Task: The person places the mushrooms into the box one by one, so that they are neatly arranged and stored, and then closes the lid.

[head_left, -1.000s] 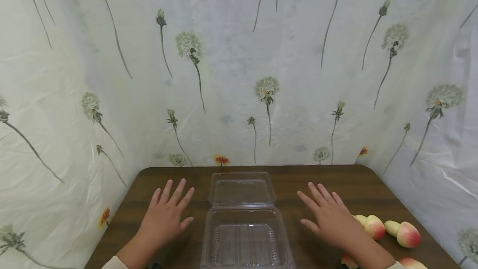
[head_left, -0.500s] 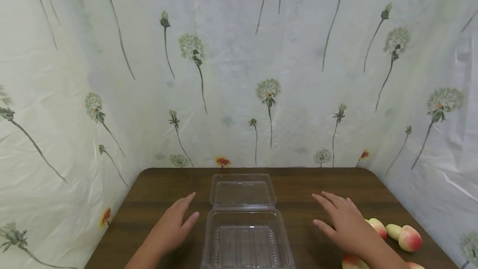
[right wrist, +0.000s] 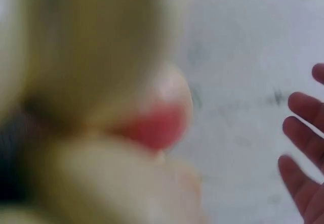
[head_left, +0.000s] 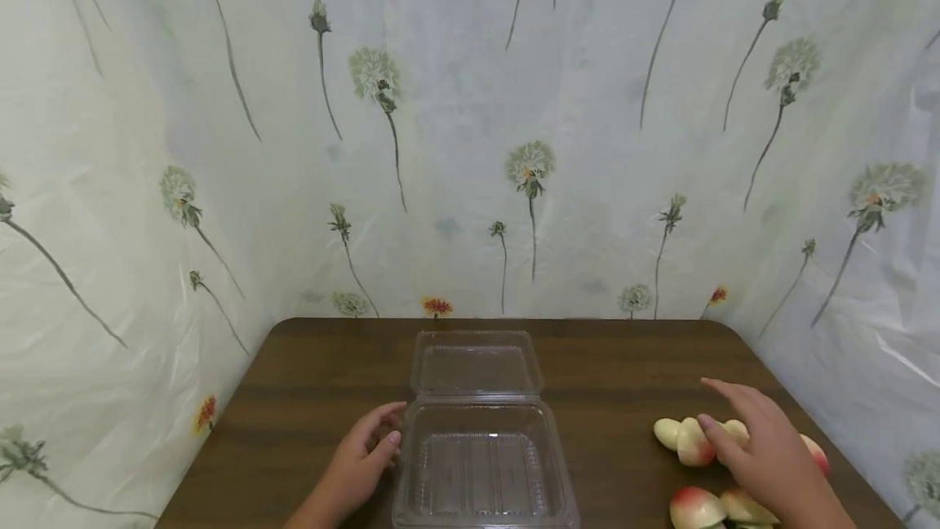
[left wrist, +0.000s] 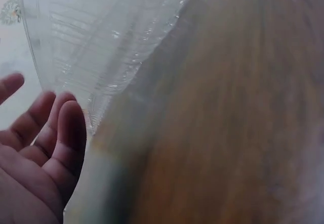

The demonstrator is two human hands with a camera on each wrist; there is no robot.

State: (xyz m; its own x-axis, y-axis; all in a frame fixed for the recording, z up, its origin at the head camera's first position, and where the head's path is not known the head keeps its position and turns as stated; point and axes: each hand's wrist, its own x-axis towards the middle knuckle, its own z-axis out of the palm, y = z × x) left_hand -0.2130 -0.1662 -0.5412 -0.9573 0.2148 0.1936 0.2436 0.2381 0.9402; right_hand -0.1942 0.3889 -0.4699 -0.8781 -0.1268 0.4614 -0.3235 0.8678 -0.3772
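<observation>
A transparent plastic clamshell container point(head_left: 485, 476) lies unfolded mid-table, its lid point(head_left: 477, 366) laid back toward the far edge. Beside its left rim is my left hand point(head_left: 356, 460), fingers loosely bent; whether they touch the rim I cannot tell. In the left wrist view those fingers point(left wrist: 71, 128) hold nothing. Over the right side of the table, my right hand point(head_left: 771, 451) hovers above several mushroom-shaped pieces point(head_left: 693, 442), pale yellow with pink-red caps, and partly hides them. Its fingers point(right wrist: 304, 133) are spread and apart from the blurred pieces point(right wrist: 157, 123) in the right wrist view.
Nearer the front, more mushroom-shaped pieces point(head_left: 696, 508) lie at the right. The dark wooden table point(head_left: 316, 366) has rounded far corners. A dandelion-printed curtain point(head_left: 455, 145) stands behind it and along both sides.
My left hand has moved right, up to the container's side, and its spread fingers have bent. My right hand has moved right, over the mushroom-shaped pieces. The container has stayed in place.
</observation>
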